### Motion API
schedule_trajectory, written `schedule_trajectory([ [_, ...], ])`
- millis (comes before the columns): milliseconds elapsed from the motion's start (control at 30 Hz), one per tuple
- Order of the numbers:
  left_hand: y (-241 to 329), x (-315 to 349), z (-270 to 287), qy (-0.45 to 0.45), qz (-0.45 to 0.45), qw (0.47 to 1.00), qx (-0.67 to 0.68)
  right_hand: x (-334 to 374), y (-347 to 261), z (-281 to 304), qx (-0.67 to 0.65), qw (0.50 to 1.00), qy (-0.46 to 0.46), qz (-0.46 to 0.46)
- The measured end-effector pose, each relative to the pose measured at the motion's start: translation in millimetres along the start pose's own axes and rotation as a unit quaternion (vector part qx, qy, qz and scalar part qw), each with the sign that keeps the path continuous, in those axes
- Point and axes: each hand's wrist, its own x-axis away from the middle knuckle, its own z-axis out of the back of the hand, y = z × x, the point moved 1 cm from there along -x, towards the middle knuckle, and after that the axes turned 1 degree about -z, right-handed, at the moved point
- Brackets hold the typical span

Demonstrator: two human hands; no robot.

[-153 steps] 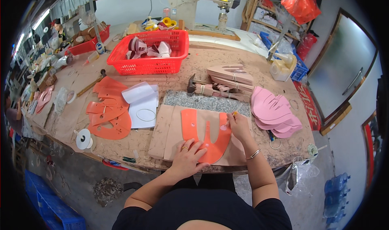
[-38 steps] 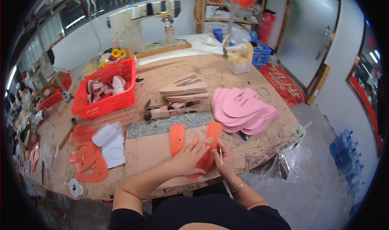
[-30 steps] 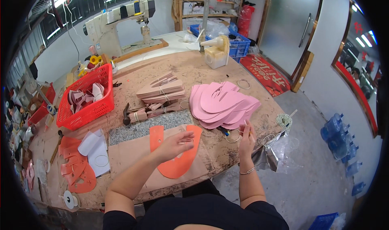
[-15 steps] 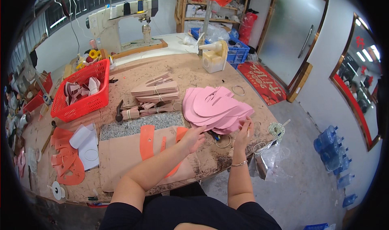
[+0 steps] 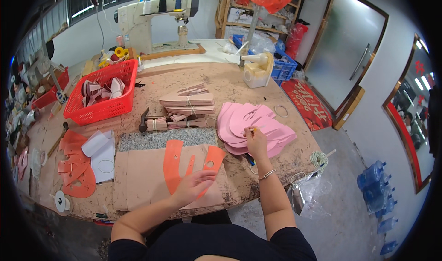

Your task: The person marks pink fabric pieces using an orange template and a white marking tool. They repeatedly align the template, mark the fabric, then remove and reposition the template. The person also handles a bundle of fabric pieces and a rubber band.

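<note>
My left hand is over the beige sheet, its fingers stretched out and nothing seen in them. Its fingertips overlap the lower part of an orange cut piece with a round hole; whether they touch it I cannot tell. A longer orange piece and a narrow strip lie beside it. Over a fanned heap of pink cut pieces is my right hand, its fingers closed round a small thin yellow thing that is mostly hidden.
Behind the sheet are a grey speckled stone slab, a hammer and banded pink-beige bundles. A red basket stands left, near orange scraps. Farther back are a glue container and a sewing machine.
My left hand has left the pink heap and moved left and nearer, over the orange pieces. My right hand has shifted from the heap's right edge onto its middle. The view has shifted slightly.
</note>
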Motion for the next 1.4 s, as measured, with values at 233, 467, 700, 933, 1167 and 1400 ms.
schedule_trajectory([
  [233,-41.1,86.0,47.9,0.331,-0.203,0.899,-0.202,1.8,0.5,-7.3,0.073,0.996,-0.001,0.054],
  [467,-29.0,92.4,45.5,0.286,-0.236,0.877,-0.305,2.1,6.8,-3.9,0.062,0.996,0.037,0.059],
  [700,-23.3,87.9,41.2,0.247,-0.284,0.844,-0.383,-0.6,5.8,-2.0,0.118,0.979,0.087,0.145],
  [933,-25.3,86.9,38.7,0.244,-0.293,0.828,-0.411,16.3,-3.9,13.0,0.001,0.999,0.001,-0.033],
  [1167,-25.7,85.9,37.3,0.23,-0.295,0.826,-0.422,40.1,-5.8,13.3,0.004,0.999,-0.004,0.032],
  [1400,-25.6,87.0,36.5,0.245,-0.301,0.812,-0.435,39.2,2.0,12.8,0.027,0.999,0.012,0.033],
])
